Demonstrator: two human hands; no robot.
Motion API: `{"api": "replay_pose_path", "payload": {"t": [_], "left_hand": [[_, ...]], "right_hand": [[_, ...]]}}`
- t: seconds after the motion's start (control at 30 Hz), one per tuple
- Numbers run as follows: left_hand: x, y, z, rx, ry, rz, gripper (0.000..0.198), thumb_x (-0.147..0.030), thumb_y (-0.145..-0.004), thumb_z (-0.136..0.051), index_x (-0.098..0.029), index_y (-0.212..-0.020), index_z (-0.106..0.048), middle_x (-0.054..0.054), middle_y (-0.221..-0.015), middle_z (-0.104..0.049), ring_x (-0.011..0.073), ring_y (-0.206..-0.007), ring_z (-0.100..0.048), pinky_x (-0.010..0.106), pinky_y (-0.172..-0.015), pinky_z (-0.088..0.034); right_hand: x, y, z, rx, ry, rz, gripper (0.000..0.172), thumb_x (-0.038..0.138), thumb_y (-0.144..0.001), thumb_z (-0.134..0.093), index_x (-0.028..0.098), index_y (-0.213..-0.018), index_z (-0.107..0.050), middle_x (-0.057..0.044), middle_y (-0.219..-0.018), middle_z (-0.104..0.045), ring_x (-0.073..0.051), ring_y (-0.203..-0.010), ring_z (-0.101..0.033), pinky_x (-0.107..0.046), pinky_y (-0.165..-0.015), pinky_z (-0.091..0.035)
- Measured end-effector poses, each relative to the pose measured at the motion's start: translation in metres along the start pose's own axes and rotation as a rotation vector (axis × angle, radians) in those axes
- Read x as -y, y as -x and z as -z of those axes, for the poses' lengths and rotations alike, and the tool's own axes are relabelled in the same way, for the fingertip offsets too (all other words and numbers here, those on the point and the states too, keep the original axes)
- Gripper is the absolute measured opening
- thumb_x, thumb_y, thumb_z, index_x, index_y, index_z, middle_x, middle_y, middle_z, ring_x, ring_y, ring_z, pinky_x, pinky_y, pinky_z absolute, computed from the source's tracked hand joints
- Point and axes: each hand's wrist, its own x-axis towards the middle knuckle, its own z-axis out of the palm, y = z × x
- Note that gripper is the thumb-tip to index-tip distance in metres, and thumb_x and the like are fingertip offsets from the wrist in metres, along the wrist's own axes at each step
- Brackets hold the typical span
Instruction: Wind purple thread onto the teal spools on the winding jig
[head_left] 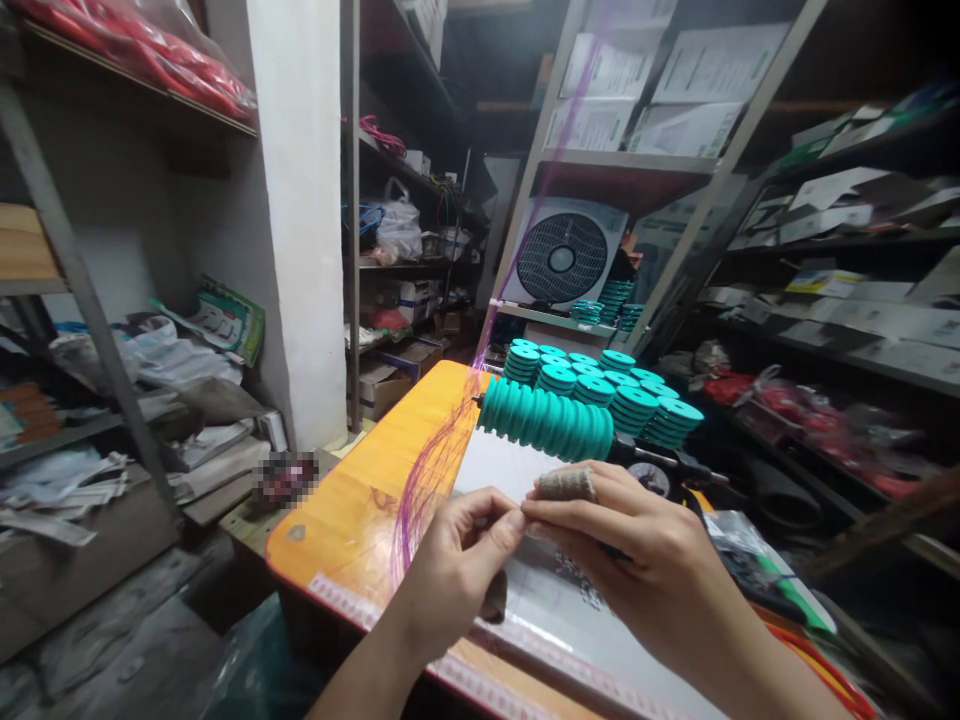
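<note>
My left hand and my right hand meet fingertip to fingertip above a white board, both closed in a pinch. What lies between the fingertips is too small to make out. Greyish tape wraps one finger of my right hand. Beyond my hands, a row of teal ribbed spools sits on a horizontal shaft. A loose bundle of thin purple wires hangs down from above, bends over the orange tabletop and passes behind my left wrist.
Stacks of flat teal spools stand behind the shaft. A box fan is on a shelf at the back. Dark tools and a green-edged packet lie right of my right hand. A ruler strip runs along the table's front edge.
</note>
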Motion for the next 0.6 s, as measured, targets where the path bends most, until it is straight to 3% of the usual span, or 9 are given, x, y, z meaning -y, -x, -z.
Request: {"api": "replay_pose_path", "payload": {"t": [0.17,0.27,0.33,0.47,0.53,0.6], "left_hand": [[0.002,-0.003,0.007,-0.010,-0.002,-0.017,0.027,-0.043,-0.086,-0.057,-0.018,-0.074,-0.055,-0.010,-0.046,-0.034,0.0015,-0.034,-0.028,0.014,-0.034,-0.024],[0.007,-0.014,0.014,-0.118,0.015,-0.045,0.027,-0.045,-0.083,-0.060,-0.018,-0.077,-0.057,-0.010,-0.046,-0.032,0.0024,-0.035,-0.028,0.015,-0.035,-0.022],[0.011,-0.026,0.018,-0.226,0.019,-0.069,0.029,-0.047,-0.079,-0.063,-0.018,-0.078,-0.059,-0.010,-0.047,-0.031,0.0031,-0.036,-0.027,0.016,-0.034,-0.021],[0.019,-0.056,0.024,-0.377,0.055,-0.102,0.030,-0.046,-0.075,-0.065,-0.017,-0.078,-0.059,-0.010,-0.049,-0.028,0.0033,-0.038,-0.024,0.015,-0.035,-0.019],[0.022,-0.068,0.025,-0.406,0.073,-0.106,0.028,-0.044,-0.076,-0.064,-0.017,-0.078,-0.059,-0.010,-0.049,-0.026,0.0036,-0.039,-0.023,0.014,-0.035,-0.018],[0.024,-0.076,0.025,-0.412,0.086,-0.114,0.026,-0.042,-0.077,-0.063,-0.017,-0.079,-0.058,-0.010,-0.049,-0.026,0.0036,-0.039,-0.022,0.014,-0.034,-0.017]], "right_hand": [[-0.003,-0.007,-0.005,-0.002,-0.014,-0.008,0.017,0.013,-0.087,-0.058,0.024,-0.095,-0.069,0.000,-0.085,-0.068,-0.014,-0.079,-0.061,-0.032,-0.075,-0.047],[-0.014,-0.017,-0.010,0.033,0.017,-0.076,0.017,0.022,-0.090,-0.056,0.027,-0.100,-0.068,-0.001,-0.095,-0.070,-0.016,-0.088,-0.062,-0.033,-0.079,-0.049],[-0.026,-0.027,-0.014,0.038,0.091,-0.127,0.025,0.025,-0.092,-0.051,0.025,-0.114,-0.063,-0.006,-0.111,-0.067,-0.020,-0.103,-0.059,-0.039,-0.088,-0.050],[-0.049,-0.046,-0.028,0.123,0.258,-0.121,0.059,0.017,-0.085,-0.048,0.013,-0.142,-0.034,-0.015,-0.141,-0.046,-0.027,-0.133,-0.036,-0.050,-0.108,-0.037],[-0.058,-0.051,-0.036,0.174,0.328,-0.124,0.070,0.013,-0.079,-0.047,0.007,-0.145,-0.027,-0.016,-0.148,-0.035,-0.028,-0.141,-0.022,-0.049,-0.114,-0.029],[-0.064,-0.053,-0.044,0.198,0.400,-0.146,0.074,0.010,-0.075,-0.046,0.003,-0.145,-0.025,-0.018,-0.150,-0.032,-0.029,-0.142,-0.019,-0.048,-0.117,-0.024]]}}
